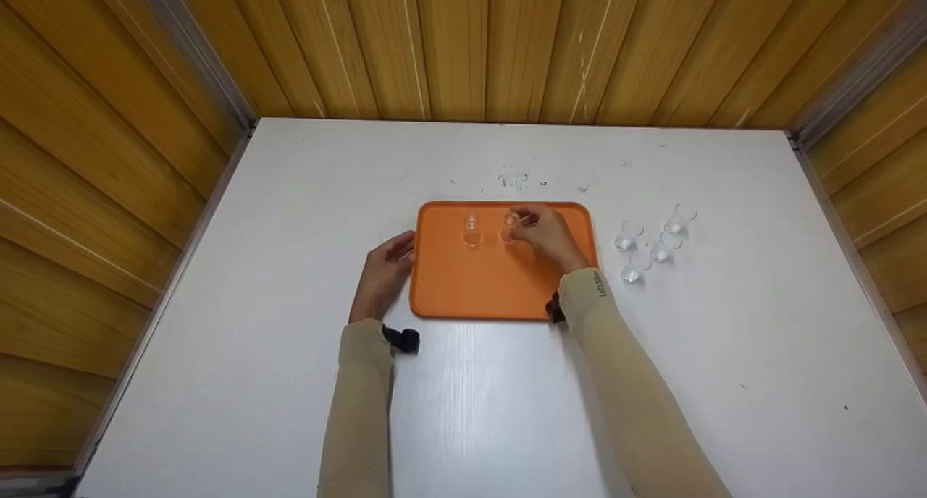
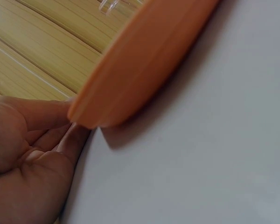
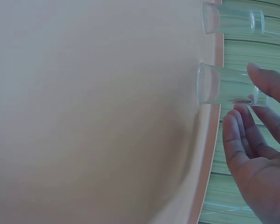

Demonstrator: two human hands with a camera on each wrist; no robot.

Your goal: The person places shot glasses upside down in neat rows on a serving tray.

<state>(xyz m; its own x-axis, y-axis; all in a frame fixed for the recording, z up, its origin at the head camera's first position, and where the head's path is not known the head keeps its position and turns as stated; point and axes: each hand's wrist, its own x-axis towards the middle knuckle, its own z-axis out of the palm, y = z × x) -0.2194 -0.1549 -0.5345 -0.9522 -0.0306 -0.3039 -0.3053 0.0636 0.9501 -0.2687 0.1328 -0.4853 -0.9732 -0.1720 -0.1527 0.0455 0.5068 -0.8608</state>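
Note:
On the orange tray point(image 1: 478, 288), two small clear shot glasses stand upside down near the far rim. My right hand point(image 1: 544, 234) is at the right-hand shot glass point(image 1: 508, 230), thumb and fingertips pinching it near its raised base. In the right wrist view the wide mouth of this shot glass point(image 3: 224, 86) rests on the tray surface. Beside it stands the other shot glass point(image 1: 471, 231), apart from the hand. My left hand point(image 1: 382, 273) rests at the tray's left edge, its fingertips against the rim in the left wrist view.
Several clear shot glasses point(image 1: 636, 266) stand mouth up in a loose group on the white table point(image 1: 253, 302), right of the tray. Wood-patterned panels point(image 1: 485, 49) rise behind the table and at both sides. Dark marks point(image 1: 514, 182) dot the table beyond the tray.

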